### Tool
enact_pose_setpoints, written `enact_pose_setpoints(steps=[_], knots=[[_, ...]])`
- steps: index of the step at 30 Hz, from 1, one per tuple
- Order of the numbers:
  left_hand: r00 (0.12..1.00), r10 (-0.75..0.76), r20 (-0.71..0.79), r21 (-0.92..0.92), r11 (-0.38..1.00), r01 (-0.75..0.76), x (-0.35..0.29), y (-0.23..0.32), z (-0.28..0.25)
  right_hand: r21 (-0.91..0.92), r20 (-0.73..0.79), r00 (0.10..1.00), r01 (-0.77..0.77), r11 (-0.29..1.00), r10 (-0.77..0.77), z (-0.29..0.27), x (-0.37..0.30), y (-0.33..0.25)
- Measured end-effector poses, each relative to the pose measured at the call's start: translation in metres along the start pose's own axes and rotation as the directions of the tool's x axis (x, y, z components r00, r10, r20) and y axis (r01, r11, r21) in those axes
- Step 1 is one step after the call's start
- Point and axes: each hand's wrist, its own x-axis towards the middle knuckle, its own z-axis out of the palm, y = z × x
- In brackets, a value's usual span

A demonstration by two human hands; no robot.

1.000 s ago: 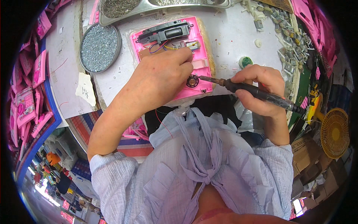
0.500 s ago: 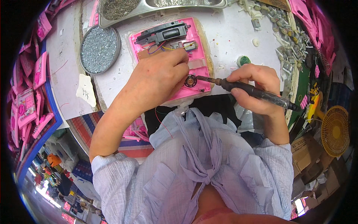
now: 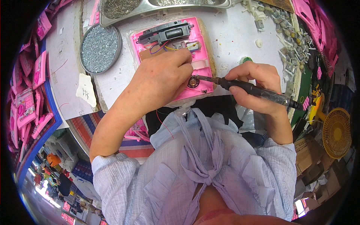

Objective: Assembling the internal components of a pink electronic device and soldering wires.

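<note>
My right hand (image 3: 258, 88) is wrapped round the dark handle of a soldering iron (image 3: 245, 87). Its thin tip points left and meets the rim of a small round speaker (image 3: 193, 82) in a pink plastic casing (image 3: 203, 81). Over the casing's left part lies my left hand (image 3: 161, 77), closed, its fingertips together just above the speaker; whatever they pinch is hidden. A black plastic mechanism (image 3: 165, 33) sits at the casing's far end. Nearer are a small metal motor part (image 3: 193, 46) and a brown board (image 3: 148, 53), with thin coloured wires (image 3: 159, 48) between them.
A round dish (image 3: 100, 48) of small screws stands to the left, with a metal tray (image 3: 161, 9) of small parts behind. Pink casings (image 3: 28, 108) are heaped at far left. Loose metal parts (image 3: 288, 48) lie at right, near a yellow fan (image 3: 336, 133).
The casing has shifted very slightly right, with my left hand on it. My right hand and the iron have dipped a little; the tip stays at the speaker.
</note>
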Motion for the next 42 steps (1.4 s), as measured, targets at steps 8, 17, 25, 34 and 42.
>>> enact_pose_setpoints(steps=[8, 17, 25, 34, 42], knots=[[1.0, -0.007, 0.016, 0.006, 1.0, 0.006, 0.002, 0.002, 0.0, 0.023, -0.024, 0.997, -0.068, 0.997, 0.069, 0.0, 0.005, -0.016], [1.0, -0.002, 0.016, 0.013, 1.0, 0.002, -0.001, 0.0, -0.002, 0.008, -0.181, 0.976, 0.123, 0.992, -0.12, -0.011, -0.015, -0.015], [0.999, 0.038, 0.017, 0.033, 0.999, -0.039, 0.003, 0.003, -0.008, 0.354, -0.697, 0.669, 0.009, 0.935, 0.257, -0.087, -0.12, 0.034], [0.999, -0.036, 0.027, -0.02, 0.999, 0.037, 0.011, 0.015, -0.002, -0.027, -0.999, -0.032, -0.049, 0.998, -0.029, -0.189, -0.197, 0.077], [0.992, 0.091, -0.086, -0.003, 0.996, -0.091, -0.009, -0.002, -0.014, 0.552, -0.826, 0.242, 0.167, 0.817, 0.509, -0.214, -0.145, 0.139]])
